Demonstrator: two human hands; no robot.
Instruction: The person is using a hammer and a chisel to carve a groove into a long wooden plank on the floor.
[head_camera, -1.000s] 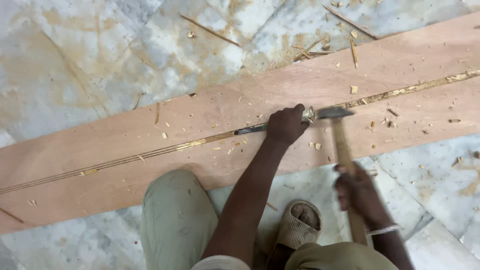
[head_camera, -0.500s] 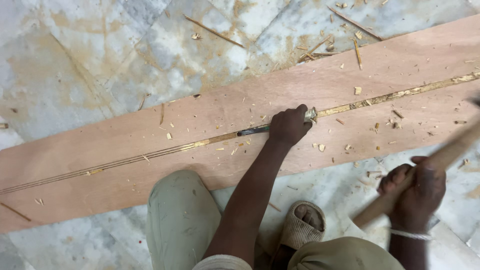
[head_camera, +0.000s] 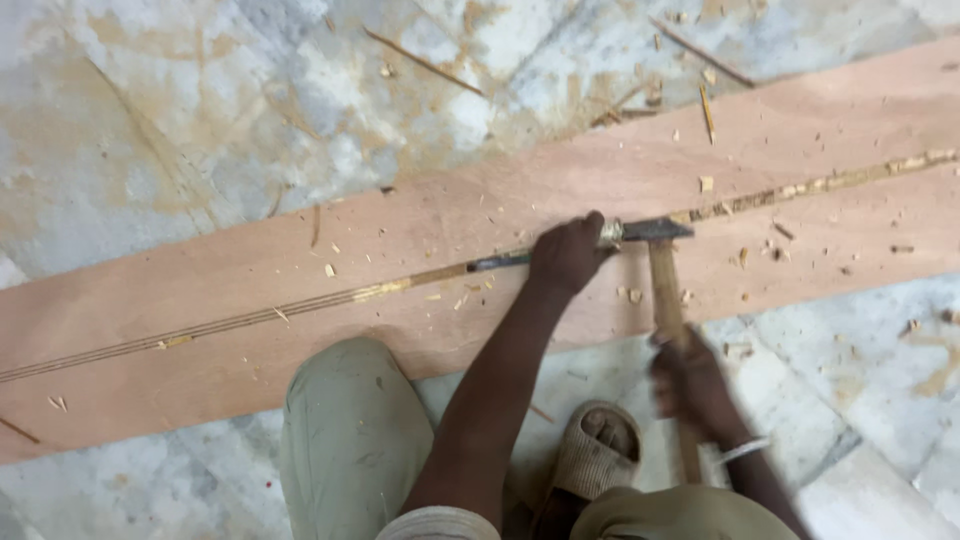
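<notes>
Gripping one chisel (head_camera: 500, 262) – one hammer (head_camera: 668, 290) – two hands.

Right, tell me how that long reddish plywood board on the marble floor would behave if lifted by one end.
The long reddish plywood board looks thin and wide, so it would probably sag and flex. A groove cut along its length may weaken it there. Loose wood chips would likely slide off.

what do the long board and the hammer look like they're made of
Long board: probably plywood, a smooth reddish-brown wood face with pale splinters along its cut groove. Hammer: dark, dull head, likely steel; pale bare wooden handle, gripped by the right hand.
</notes>
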